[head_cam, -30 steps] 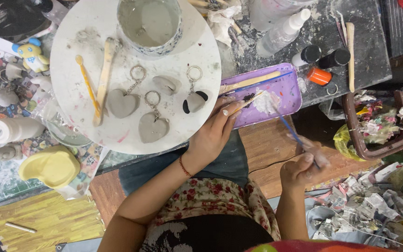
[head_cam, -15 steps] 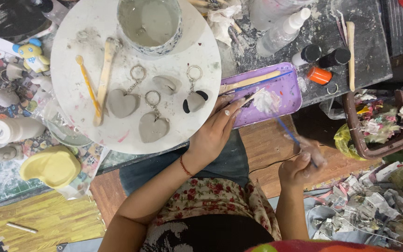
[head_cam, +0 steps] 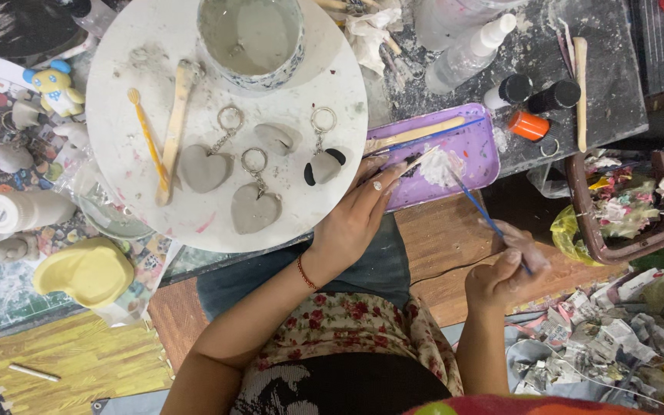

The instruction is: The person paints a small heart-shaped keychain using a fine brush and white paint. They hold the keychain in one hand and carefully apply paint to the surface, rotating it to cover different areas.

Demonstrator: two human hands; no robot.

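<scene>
Right of centre, a blue-handled paintbrush (head_cam: 479,206) is pinched in the closed fingers of the right hand (head_cam: 506,270), its tip in white paint on the purple tray (head_cam: 476,157). The left hand (head_cam: 360,217) rests with loose, spread fingers on the tray's near edge, gripping nothing. At upper left, a round white board (head_cam: 128,165) carries grey clay heart keychains (head_cam: 253,206). The dark, clay-smeared tabletop (head_cam: 616,84) runs along the top, with wooden planks (head_cam: 439,238) below it.
</scene>
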